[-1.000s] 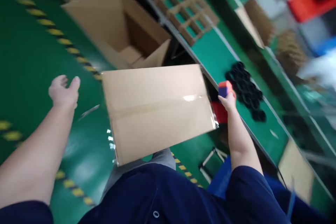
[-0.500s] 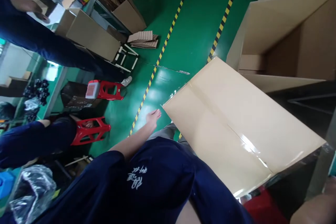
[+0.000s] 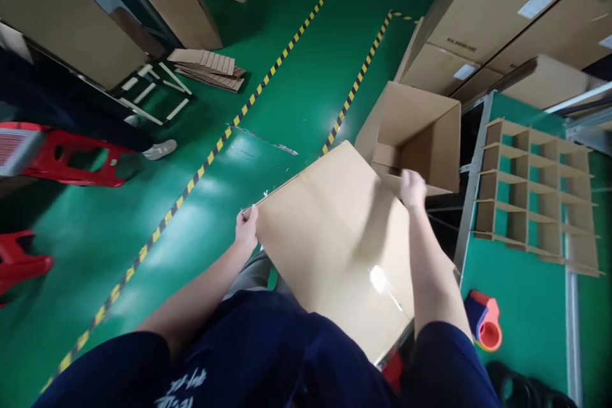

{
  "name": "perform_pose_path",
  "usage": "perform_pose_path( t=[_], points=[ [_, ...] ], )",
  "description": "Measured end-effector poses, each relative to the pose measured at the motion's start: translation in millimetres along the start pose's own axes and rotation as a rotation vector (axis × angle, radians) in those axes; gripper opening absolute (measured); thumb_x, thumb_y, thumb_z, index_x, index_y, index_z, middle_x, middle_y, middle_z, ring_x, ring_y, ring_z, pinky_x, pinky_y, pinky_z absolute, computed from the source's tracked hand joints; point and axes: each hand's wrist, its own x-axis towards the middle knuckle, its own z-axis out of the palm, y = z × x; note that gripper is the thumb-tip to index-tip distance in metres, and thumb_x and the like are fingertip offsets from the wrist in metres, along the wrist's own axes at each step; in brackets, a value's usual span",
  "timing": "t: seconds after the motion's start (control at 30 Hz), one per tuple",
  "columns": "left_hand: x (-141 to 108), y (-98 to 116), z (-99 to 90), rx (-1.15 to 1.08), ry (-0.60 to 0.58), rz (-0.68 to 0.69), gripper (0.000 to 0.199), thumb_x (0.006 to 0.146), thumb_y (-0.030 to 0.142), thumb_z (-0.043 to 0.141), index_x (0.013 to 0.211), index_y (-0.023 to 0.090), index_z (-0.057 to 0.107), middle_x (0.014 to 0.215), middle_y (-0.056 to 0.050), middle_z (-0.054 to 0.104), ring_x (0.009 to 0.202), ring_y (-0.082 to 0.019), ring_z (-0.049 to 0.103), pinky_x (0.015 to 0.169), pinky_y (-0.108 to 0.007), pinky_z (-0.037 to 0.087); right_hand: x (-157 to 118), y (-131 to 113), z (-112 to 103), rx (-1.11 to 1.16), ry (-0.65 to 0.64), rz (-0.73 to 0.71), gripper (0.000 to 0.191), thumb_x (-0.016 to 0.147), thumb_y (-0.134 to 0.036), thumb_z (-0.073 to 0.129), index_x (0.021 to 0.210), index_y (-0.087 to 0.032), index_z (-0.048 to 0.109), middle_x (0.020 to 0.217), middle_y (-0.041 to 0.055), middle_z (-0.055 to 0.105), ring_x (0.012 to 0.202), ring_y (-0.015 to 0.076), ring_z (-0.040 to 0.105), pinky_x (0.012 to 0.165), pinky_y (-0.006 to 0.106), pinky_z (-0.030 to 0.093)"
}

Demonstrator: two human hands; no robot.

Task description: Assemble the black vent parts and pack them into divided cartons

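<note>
A large cardboard box (image 3: 329,229) lies tilted in front of my body, with shiny clear tape near its lower right part. My left hand (image 3: 247,229) is closed on its left corner, the thumb on top. Over its far right edge, my right hand (image 3: 413,190) is slightly blurred, its fingers curled down at that edge; whether they grip it is hard to make out. Just beyond my right hand stands an open cardboard carton (image 3: 415,131), with its inside showing.
Cardboard dividers (image 3: 535,194) lie on the green bench (image 3: 521,306) at right, near an orange tape dispenser (image 3: 488,322). Stacked cartons (image 3: 478,25) stand behind. At left are red stools (image 3: 71,153), a person's shoe (image 3: 160,149) and flat cardboard pieces (image 3: 208,67).
My left hand has gone from beside the box's corner to holding it. My right hand has come from the lower right to the box's far edge. The view has shifted right.
</note>
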Motion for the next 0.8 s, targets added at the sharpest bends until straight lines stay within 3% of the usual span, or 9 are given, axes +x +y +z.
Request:
perform_pose_path(
  t=[0.13,0.27,0.4,0.5,0.57,0.67,0.8],
  points=[
    [-1,1,-0.5,-0.060,-0.023,-0.014,0.035,0.082,0.040,0.077,0.103,0.025,0.054,0.093,0.001,0.064,0.073,-0.011,0.064,0.064,-0.022,0.053,67,-93,90,0.310,-0.355,0.001,0.066,0.105,-0.060,0.033,0.138,-0.012,0.064,0.142,0.0174,0.062,0.136,0.0263,0.055,0.118,0.039,0.038],
    [2,-1,-3.7,-0.062,-0.030,-0.064,0.048,0.083,0.045,0.077,0.119,0.025,0.052,0.099,-0.002,0.064,0.074,-0.013,0.064,0.066,-0.025,0.056,105,-135,145,0.326,-0.586,0.057,0.077,0.105,-0.067,0.024,0.120,-0.013,0.077,0.141,0.0154,0.063,0.136,0.0281,0.054,0.122,0.043,0.033],
    [6,0,-7.9,-0.046,-0.026,-0.139,0.063,0.082,0.052,0.077,0.134,0.027,0.051,0.106,-0.004,0.066,0.080,-0.017,0.067,0.074,-0.030,0.059,134,-135,166,0.276,-0.816,0.134,0.091,0.098,-0.080,0.020,0.095,-0.015,0.083,0.122,0.0166,0.073,0.118,0.0313,0.064,0.117,0.045,0.042],
    [7,0,-10.9,0.014,-0.031,-0.176,0.074,0.077,0.059,0.077,0.139,0.027,0.051,0.111,-0.006,0.068,0.088,-0.021,0.069,0.079,-0.035,0.060,150,-125,176,0.330,-1.121,0.224,0.089,0.092,-0.087,0.030,0.097,-0.016,0.083,0.112,0.0137,0.077,0.105,0.0293,0.070,0.109,0.040,0.050],
    [6,-1,-12.0,0.064,-0.016,-0.181,0.077,0.075,0.063,0.077,0.138,0.028,0.053,0.120,-0.007,0.067,0.097,-0.024,0.069,0.085,-0.037,0.060,157,-118,186,0.378,-1.264,0.246,0.081,0.092,-0.084,0.039,0.098,-0.016,0.083,0.118,0.0122,0.075,0.110,0.0288,0.069,0.110,0.037,0.049],
    [6,-3,-12.8,0.113,0.024,-0.143,0.073,0.075,0.066,0.074,0.135,0.028,0.055,0.143,-0.007,0.059,0.121,-0.028,0.061,0.101,-0.041,0.054,161,-112,199,0.376,-1.296,0.235,0.068,0.093,-0.076,0.051,0.095,-0.016,0.083,0.129,0.0114,0.071,0.122,0.0297,0.064,0.114,0.037,0.045],
    [10,-2,-16.3,0.130,-0.012,-0.135,0.063,0.080,0.062,0.071,0.131,0.029,0.056,0.159,-0.006,0.047,0.144,-0.031,0.045,0.122,-0.047,0.036,158,-112,200,0.338,-1.238,0.302,0.062,0.090,-0.074,0.059,0.090,-0.016,0.082,0.136,0.0121,0.067,0.122,0.0323,0.063,0.112,0.042,0.046]
  ],
)
